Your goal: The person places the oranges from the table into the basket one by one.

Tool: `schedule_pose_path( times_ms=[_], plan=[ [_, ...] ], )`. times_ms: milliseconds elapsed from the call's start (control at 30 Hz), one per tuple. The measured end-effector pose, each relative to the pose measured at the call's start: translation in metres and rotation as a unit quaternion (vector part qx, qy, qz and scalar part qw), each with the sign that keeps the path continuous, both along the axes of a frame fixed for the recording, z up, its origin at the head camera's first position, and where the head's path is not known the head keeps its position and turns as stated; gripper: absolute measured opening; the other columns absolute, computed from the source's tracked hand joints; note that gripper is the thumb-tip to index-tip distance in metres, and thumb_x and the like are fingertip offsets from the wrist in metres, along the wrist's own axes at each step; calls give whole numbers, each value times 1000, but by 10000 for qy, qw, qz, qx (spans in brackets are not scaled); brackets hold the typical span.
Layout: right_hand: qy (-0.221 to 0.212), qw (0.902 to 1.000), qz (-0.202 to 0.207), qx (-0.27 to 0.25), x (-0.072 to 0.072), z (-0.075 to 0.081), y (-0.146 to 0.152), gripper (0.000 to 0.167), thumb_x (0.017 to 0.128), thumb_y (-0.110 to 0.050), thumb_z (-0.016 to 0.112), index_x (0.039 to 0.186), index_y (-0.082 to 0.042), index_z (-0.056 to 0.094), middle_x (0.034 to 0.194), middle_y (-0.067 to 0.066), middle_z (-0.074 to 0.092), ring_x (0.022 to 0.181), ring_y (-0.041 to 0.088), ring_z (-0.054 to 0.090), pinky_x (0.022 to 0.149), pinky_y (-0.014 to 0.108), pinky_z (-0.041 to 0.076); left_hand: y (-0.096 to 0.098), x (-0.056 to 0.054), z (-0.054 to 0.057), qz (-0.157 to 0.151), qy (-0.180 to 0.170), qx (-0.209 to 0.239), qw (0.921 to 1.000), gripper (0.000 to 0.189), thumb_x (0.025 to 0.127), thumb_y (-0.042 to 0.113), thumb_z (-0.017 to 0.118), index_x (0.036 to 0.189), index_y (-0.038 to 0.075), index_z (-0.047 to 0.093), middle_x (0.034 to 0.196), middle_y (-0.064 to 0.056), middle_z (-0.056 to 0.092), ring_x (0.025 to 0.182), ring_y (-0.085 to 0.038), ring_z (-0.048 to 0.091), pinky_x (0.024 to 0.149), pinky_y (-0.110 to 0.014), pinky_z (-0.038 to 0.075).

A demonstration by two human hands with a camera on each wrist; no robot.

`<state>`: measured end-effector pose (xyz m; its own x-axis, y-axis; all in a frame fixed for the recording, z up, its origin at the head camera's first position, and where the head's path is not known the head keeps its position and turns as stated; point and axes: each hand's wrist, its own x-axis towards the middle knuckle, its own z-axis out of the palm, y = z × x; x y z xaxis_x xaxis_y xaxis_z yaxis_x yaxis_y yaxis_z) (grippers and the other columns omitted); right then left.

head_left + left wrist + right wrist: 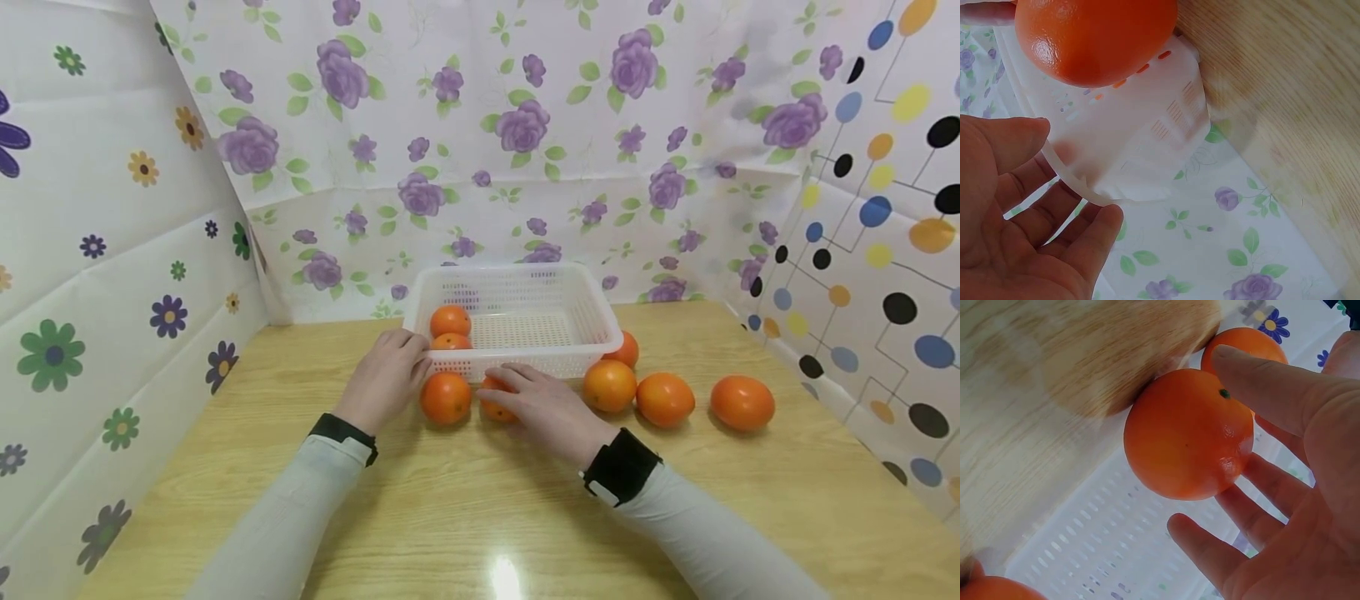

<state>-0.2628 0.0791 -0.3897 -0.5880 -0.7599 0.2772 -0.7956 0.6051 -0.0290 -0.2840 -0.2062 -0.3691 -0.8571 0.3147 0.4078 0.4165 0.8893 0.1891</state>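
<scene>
A white perforated plastic basket (517, 360) stands at the back of the table with two oranges (450, 320) inside its left end. My left hand (384, 375) grips the rim at the basket's front left corner, thumb on one side and fingers on the other in the left wrist view. Just in front of the basket lies an orange (446, 398), close to the left hand. My right hand (551, 408) reaches over another orange (495, 402) beside it. In the right wrist view, its loosely spread fingers and thumb are around this orange (1188, 434); firm contact is unclear.
Several more oranges lie to the right of the basket, one (609, 386) near its front right corner and the farthest (742, 403) towards the right wall. Patterned cloth (480, 167) hangs behind and at both sides of the wooden table (442, 517).
</scene>
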Motion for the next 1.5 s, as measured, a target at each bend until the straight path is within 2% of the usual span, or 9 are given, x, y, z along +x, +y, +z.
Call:
schedule_pose_path(
  times_ms=[267,533,933,1500],
  plan=[
    [-259,9996,-84,87,-1,-2,0,70,92,-13,92,156,-19,65,170,13,46,159,37,39,124,57,43,0,1,0,-19,7,10,10000,21,109,16,74,127,5,71,129,-15,68,124,-35,60,113,-50,54],
    [-380,9990,-185,165,-5,-5,-2,69,92,-11,92,155,-20,65,171,15,44,159,39,38,119,55,50,-1,1,1,-17,-17,22,10000,21,109,16,74,127,5,71,129,-15,68,124,-35,59,114,-50,53],
    [-242,9996,-94,-62,-10,-6,-2,65,91,-13,93,151,-19,68,168,14,47,155,38,42,116,52,52,0,0,3,-39,-12,10,10000,22,109,16,73,128,5,71,130,-16,68,124,-36,59,114,-51,53],
    [-133,9997,-190,4,-13,-9,-2,67,91,-14,94,151,-20,66,165,11,51,151,34,46,112,49,56,-1,0,1,-55,40,30,10000,20,109,17,74,125,5,71,127,-15,68,122,-35,59,112,-51,54]
  ],
)
